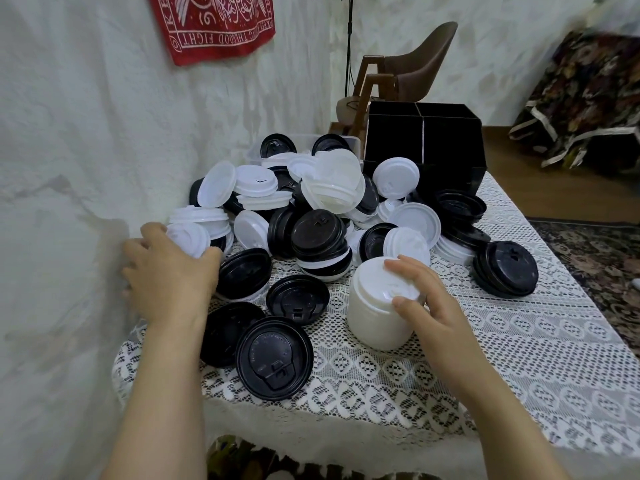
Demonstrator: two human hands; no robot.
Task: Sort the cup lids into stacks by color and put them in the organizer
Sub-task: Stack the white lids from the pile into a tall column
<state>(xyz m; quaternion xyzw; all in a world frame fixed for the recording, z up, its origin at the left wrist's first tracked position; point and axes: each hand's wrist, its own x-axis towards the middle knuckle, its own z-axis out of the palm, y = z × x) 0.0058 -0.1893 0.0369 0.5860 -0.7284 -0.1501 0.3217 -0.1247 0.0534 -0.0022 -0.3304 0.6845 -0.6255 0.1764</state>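
Head view: at nine o'clock a person's left hand (169,275) curls its fingers round a round white plastic cup lid (189,237) at the edge of a mixed pile of black and white lids (311,216) in the middle of the table. At five o'clock of the pile, the right hand (427,308) pinches the top of a tall stack of white lids (375,317) between thumb and fingers. The black divided plastic organizer (422,143) stands at one o'clock, behind the pile.

To do this step well, the lid should probably be seated squarely on the stack so that it does not lean.

A white lace tablecloth (485,341) covers the table. Around it are a rough white wall (69,133), a red printed cloth (214,26), a brown chair (422,60) and a patterned rug (602,261).
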